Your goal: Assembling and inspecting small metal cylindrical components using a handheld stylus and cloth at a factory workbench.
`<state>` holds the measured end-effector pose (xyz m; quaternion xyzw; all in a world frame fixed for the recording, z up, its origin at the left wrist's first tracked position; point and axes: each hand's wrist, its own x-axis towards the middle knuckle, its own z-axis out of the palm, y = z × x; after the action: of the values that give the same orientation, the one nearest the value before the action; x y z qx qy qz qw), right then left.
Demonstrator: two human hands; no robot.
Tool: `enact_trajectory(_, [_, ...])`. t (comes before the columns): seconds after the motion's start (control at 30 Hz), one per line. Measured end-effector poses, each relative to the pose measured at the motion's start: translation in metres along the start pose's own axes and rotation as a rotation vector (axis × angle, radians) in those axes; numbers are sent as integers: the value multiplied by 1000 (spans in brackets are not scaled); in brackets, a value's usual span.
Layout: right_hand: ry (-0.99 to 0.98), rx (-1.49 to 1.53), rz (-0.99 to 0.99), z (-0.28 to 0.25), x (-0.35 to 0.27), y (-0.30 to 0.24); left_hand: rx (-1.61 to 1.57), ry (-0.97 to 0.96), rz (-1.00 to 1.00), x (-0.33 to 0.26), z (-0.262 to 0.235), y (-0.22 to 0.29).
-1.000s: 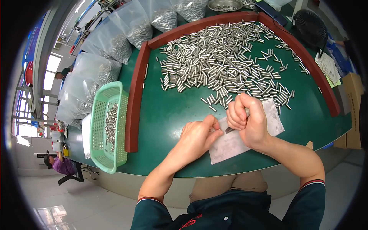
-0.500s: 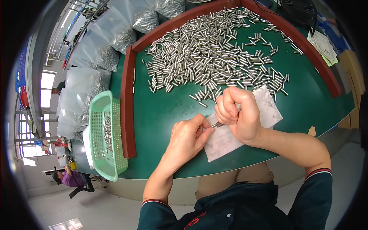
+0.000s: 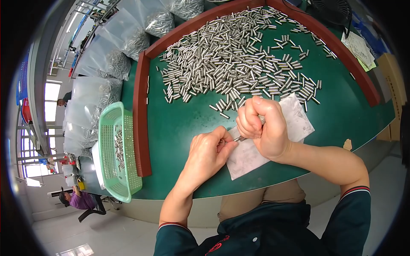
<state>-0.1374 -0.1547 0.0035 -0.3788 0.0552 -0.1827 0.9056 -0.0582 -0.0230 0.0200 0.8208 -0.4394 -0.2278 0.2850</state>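
Observation:
My right hand (image 3: 267,130) is closed in a fist around a slim tool, whose narrow metal end (image 3: 240,138) sticks out toward the left; its handle is hidden in the fingers. Thumb and fingers of my left hand (image 3: 206,150) pinch a small metal pin (image 3: 221,142), mostly covered by the fingertips. The tool's end meets the pin at my left thumb. Beneath both hands lies a smudged white cloth (image 3: 247,160). Just beyond them spreads a large heap of short silvery metal pins (image 3: 222,55).
Red-brown rails (image 3: 141,123) border the green tabletop (image 3: 171,128). A light green perforated basket (image 3: 128,179) with some pins stands left, beside clear bags (image 3: 115,64) of metal parts. A black fan (image 3: 333,10) sits far right. Someone in purple (image 3: 81,200) sits in the left background.
Both hands keep the same hold, the right fist shifting very slightly left. The whole view has drifted a little; nothing else has visibly moved.

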Motion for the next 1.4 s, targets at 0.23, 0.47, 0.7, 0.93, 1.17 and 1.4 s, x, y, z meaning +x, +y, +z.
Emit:
enact_trajectory(0.23, [-8,-101,-66,4,-1,6,-19,-6,-23,1,-1,1])
enact_trajectory(0.47, [-19,-214,-87,10,-3,5,-27,-34,-15,6,-4,7])
enact_trajectory(0.7, [-45,-194,-83,4,-2,5,-13,-60,-23,3,-7,1])
enact_trajectory(0.93, [-12,-74,-89,-2,0,-8,-932,-148,-152,10,-24,-24])
enact_trajectory(1.17, [-4,-69,-46,-5,3,-6,-1409,-198,-275,16,-18,-28])
enact_trajectory(1.4, [3,-71,-43,-4,6,-8,-531,58,-112,11,-9,-10])
